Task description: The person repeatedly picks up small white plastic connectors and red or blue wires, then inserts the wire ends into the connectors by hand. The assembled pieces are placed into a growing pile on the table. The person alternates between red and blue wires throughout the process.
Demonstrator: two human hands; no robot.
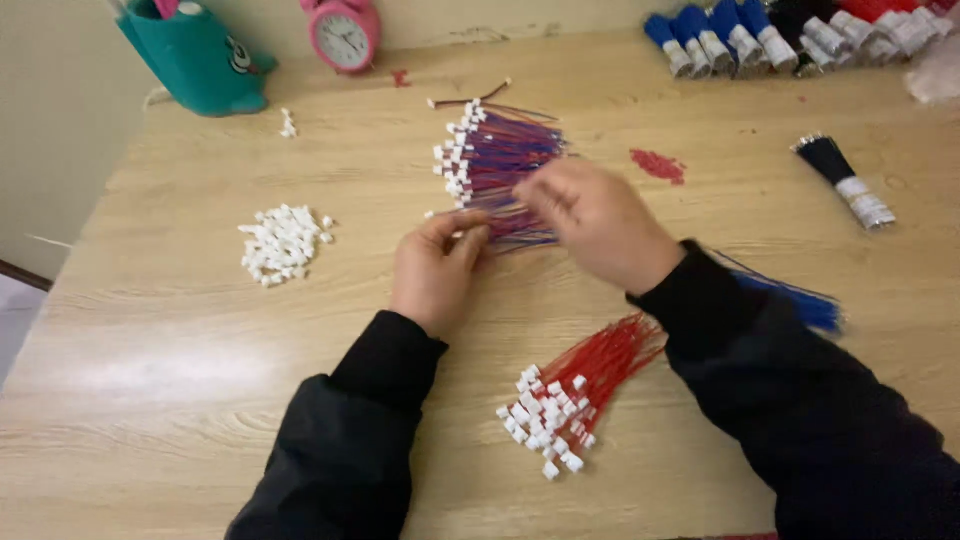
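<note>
My left hand [437, 268] rests on the wooden table [180, 360], its fingertips pinching a thin wire with a white connector at the near edge of a fanned pile of red and blue wires [500, 155] tipped with white connectors. My right hand [595, 222] hovers just right of it, fingers curled over the same pile's wires. Whether it grips one is hard to tell. Near my forearms lies a bundle of red wires with white connectors [575, 390].
A heap of loose white connectors [282, 242] lies at the left. A teal holder [195, 55] and pink alarm clock [343, 33] stand at the back. Blue wires [800, 300], a black wire bundle [845, 180] and taped wire bundles [790, 35] sit on the right.
</note>
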